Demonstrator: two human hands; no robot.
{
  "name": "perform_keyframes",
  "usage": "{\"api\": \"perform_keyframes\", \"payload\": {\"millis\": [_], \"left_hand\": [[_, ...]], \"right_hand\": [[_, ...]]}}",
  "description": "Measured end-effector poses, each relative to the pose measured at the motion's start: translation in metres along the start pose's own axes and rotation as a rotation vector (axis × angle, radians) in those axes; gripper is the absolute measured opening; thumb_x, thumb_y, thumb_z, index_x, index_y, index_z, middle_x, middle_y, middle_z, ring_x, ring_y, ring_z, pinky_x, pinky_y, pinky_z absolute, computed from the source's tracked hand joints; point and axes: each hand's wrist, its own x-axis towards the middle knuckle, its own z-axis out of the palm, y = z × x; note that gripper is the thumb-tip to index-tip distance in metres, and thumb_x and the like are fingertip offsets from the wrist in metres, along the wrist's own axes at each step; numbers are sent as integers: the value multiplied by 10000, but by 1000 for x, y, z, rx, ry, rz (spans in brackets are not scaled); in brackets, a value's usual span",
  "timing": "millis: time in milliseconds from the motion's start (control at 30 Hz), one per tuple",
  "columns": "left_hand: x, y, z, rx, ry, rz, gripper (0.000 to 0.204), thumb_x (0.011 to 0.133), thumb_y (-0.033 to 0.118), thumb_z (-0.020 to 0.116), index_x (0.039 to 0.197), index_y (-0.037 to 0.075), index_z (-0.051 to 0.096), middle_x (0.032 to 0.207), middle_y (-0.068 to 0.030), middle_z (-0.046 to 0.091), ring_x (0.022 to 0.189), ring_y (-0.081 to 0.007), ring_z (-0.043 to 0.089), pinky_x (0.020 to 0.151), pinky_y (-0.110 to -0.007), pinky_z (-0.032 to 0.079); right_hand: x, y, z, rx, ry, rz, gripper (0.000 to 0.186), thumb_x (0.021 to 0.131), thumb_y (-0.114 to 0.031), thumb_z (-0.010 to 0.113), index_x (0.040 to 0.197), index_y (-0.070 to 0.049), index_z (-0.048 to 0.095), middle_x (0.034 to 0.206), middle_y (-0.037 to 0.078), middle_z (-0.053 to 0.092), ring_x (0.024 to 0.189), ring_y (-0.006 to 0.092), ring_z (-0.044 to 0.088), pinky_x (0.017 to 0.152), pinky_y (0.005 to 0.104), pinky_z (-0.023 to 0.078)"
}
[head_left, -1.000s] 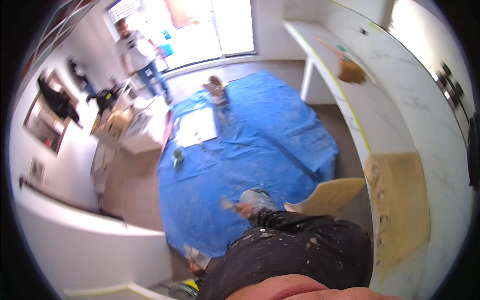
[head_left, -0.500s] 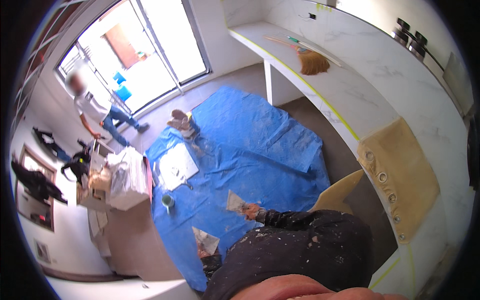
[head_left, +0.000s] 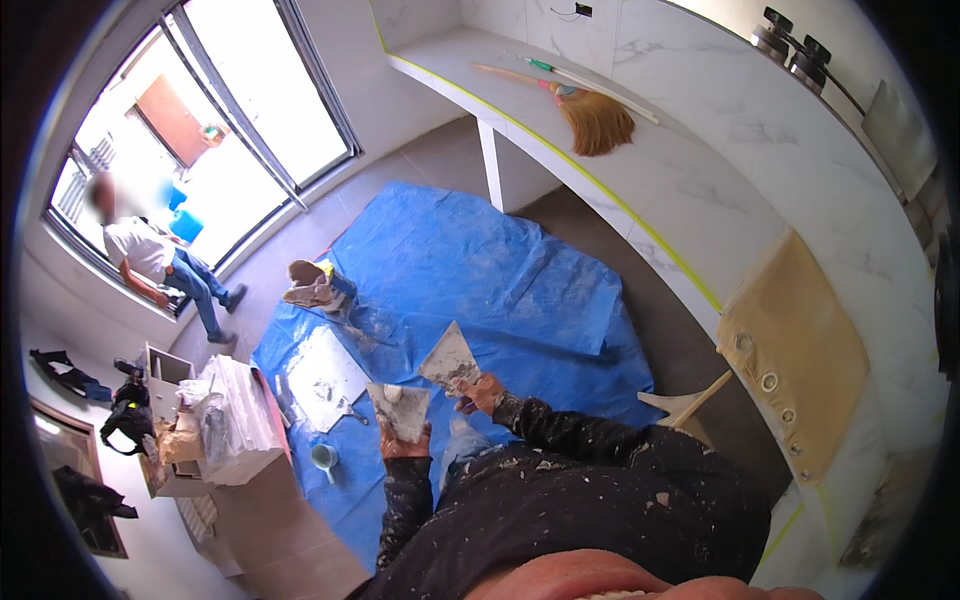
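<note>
My left hand (head_left: 408,441) is closed on a wide putty knife (head_left: 409,416), its blade smeared with pale filler and a lump of it near the top corner. My right hand (head_left: 483,392) grips a second wide putty knife (head_left: 449,356), its blade streaked grey and tilted up to the left. The two blades are close to each other but apart, above a blue tarp (head_left: 480,270). Past my left hand a white board (head_left: 328,372) with grey-white residue lies on the tarp, a small tool at its near edge. A pale green mug (head_left: 324,459) stands nearer me.
An open paper bag (head_left: 312,287) stands on the tarp's far left. On the right runs a marble-look counter (head_left: 680,215) with a broom (head_left: 597,120) and tan cloth (head_left: 795,350). Boxes (head_left: 235,420) sit left; another person (head_left: 150,255) stands by the glass door (head_left: 270,90).
Both hands have risen with their putty knives, the blades coming closer together. My view has shifted, and the other person now stands more upright by the door.
</note>
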Motion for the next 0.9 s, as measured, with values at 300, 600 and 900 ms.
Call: {"api": "perform_keyframes", "payload": {"millis": [300,600,900], "left_hand": [[239,-16,84,-17,-143,-246,476,953,437,422,1321,145,497,1308,-91,559,1162,-308,543,963,-551,389],[444,3,218,45,-442,-402,452,968,301,481,1363,86,435,1332,-107,525,1206,-287,517,1028,-483,405],[572,65,225,128,-421,-102,484,987,315,417,1393,52,392,1369,-155,476,1238,-309,483,1056,-485,374]], "right_hand": [[151,-89,-39,97,255,-110,396,832,-334,729,1037,-17,608,820,124,670,646,210,676,527,319,555],[282,-227,-106,139,190,-244,484,836,-271,708,1221,-25,549,990,102,679,759,201,680,637,346,581],[394,-293,-105,-143,-37,-120,295,895,-293,657,1000,-25,592,807,88,621,657,211,619,542,370,519]]}}
